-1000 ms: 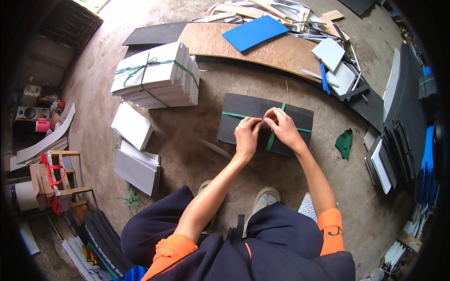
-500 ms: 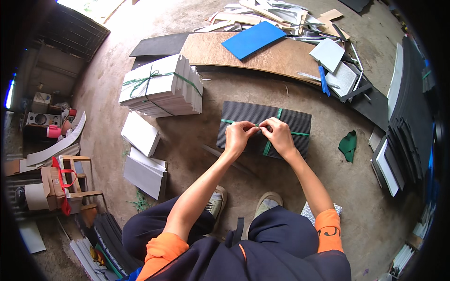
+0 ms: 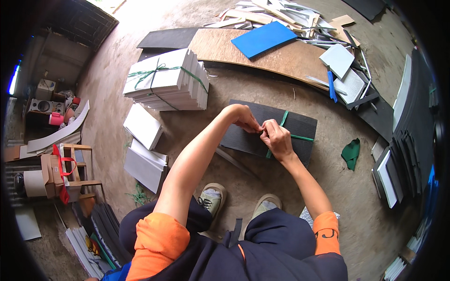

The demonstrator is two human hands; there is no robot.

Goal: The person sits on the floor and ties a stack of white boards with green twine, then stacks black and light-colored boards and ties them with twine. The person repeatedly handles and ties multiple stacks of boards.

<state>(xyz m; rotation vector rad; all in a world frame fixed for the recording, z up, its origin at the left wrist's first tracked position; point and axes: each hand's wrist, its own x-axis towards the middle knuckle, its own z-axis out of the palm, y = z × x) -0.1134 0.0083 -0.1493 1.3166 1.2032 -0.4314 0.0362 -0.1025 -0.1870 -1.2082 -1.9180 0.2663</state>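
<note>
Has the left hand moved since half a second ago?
Yes: the left hand has moved away from the person, nearer the plywood; its back is now by the far edge of the black bundle.

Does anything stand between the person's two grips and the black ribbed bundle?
No visible obstacle: the left grip and the right grip meet over the black ribbed bundle itself. Only their fingers cover part of its green tie.

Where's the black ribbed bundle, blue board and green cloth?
Black ribbed bundle point(image 3: 300, 127), head view: right part of its top.
Blue board point(image 3: 264, 39), head view: top's middle.
Green cloth point(image 3: 350, 153), head view: its middle.
</note>
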